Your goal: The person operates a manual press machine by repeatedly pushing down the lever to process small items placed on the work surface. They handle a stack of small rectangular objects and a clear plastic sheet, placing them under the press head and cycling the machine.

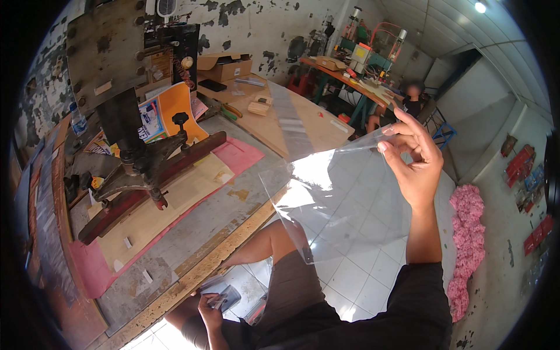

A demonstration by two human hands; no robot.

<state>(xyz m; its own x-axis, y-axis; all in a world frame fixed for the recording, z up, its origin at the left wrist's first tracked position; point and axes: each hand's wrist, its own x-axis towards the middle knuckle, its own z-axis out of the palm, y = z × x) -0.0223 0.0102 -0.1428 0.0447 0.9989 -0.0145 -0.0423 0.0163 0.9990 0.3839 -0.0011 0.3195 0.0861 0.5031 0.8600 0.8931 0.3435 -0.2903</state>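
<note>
Pinched between thumb and fingers of my raised right hand [411, 154] is the upper right corner of a clear plastic sheet [341, 204]. It hangs in the air over my lap and the tiled floor, catching bright glare; whether it is one layer or a bag I cannot tell. Low down by my thigh, my left hand [211, 309] is closed, with something small and greyish at its fingers that I cannot make out. Next to it lies some clear or grey plastic [229, 297]. To the left stands a press [131, 163], its long dark red bar above a cream board [175, 210].
Pink sheeting [87, 268] lies beneath the board on the worn bench [192, 251]. Farther back are an open cardboard box [224, 67], a phone [212, 85], pliers [230, 111] and wooden blocks [260, 105]. A person [411, 105] sits near another machine [361, 55]. Pink bundles [466, 251] line the right wall.
</note>
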